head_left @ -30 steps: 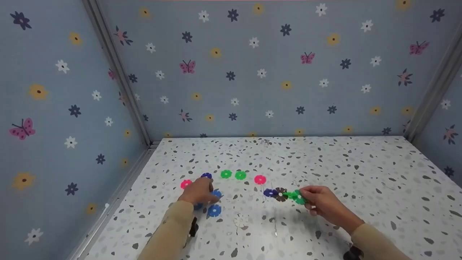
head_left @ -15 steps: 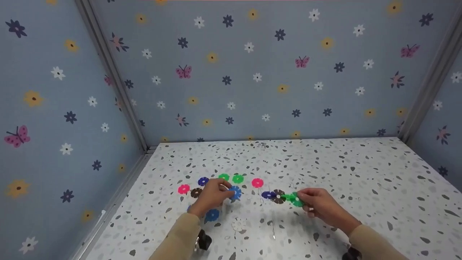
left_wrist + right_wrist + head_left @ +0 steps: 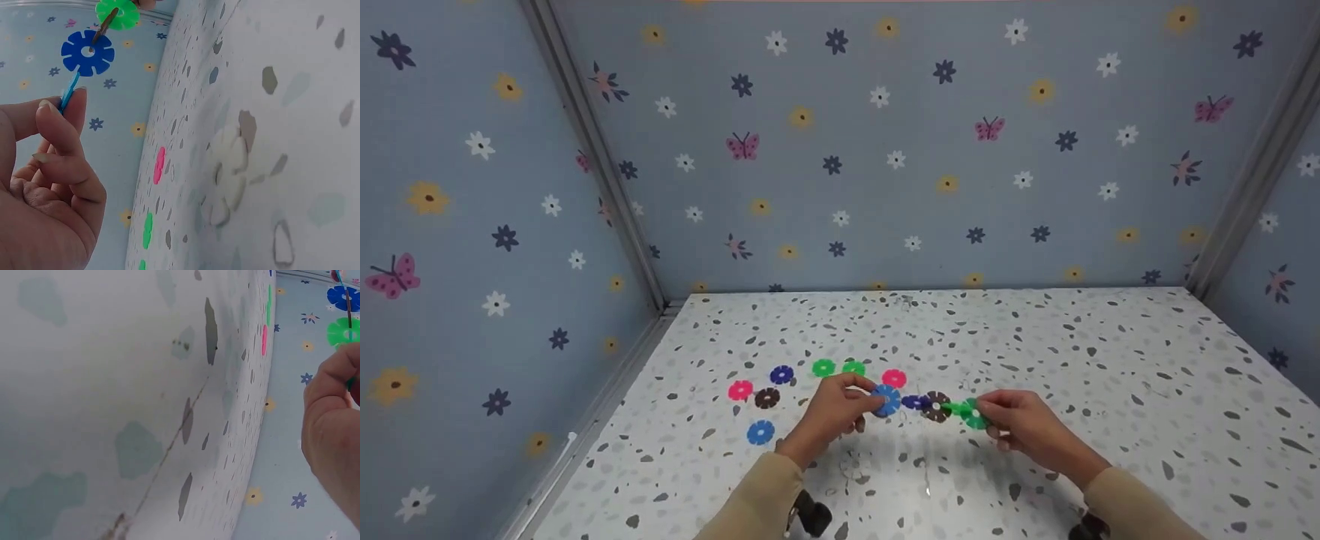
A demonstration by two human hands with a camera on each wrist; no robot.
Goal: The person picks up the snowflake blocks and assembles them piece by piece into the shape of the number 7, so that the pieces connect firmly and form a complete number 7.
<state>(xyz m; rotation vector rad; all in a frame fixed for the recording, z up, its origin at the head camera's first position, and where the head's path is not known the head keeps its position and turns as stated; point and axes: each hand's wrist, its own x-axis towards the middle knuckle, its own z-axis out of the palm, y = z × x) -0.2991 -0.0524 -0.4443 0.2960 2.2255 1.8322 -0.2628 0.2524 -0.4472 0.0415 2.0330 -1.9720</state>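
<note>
Four interlocked flower discs [image 3: 942,409] ran sideways above the tabletop [image 3: 1080,360], roughly midway between its side edges; the right hand [image 3: 1025,418] pinched their right end, the left hand [image 3: 840,406] a light-blue disc [image 3: 890,395] touching or just beside their left-end dark-blue disc [image 3: 914,403].

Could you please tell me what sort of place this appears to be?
It looks like a small work booth, perhaps for tabletop crafts: flower-and-butterfly panels and grey metal posts border a speckled white tabletop, where flower-shaped discs lie.
</note>
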